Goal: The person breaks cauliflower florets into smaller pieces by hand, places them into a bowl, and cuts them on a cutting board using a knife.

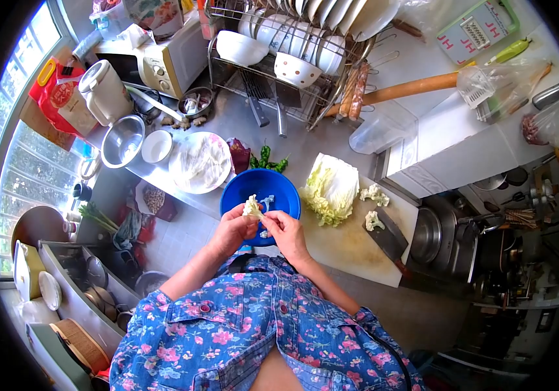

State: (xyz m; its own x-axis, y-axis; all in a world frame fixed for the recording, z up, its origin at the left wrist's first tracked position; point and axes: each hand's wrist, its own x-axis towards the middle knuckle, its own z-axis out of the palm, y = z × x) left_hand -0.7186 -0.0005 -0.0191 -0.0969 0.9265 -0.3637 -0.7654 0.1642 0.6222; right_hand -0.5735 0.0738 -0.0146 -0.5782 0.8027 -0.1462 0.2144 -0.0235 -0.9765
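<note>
Over a blue bowl I hold a cauliflower floret between my two hands. My left hand is closed around it from the left. The fingers of my right hand pinch at its lower right side. A few small pale pieces lie inside the bowl. To the right, a cutting board carries a napa cabbage, two cauliflower pieces and a cleaver with its handle toward the front edge.
Green peppers lie behind the bowl. A covered plate, a white bowl and a metal bowl stand to the left. A dish rack is at the back, the stove at the right.
</note>
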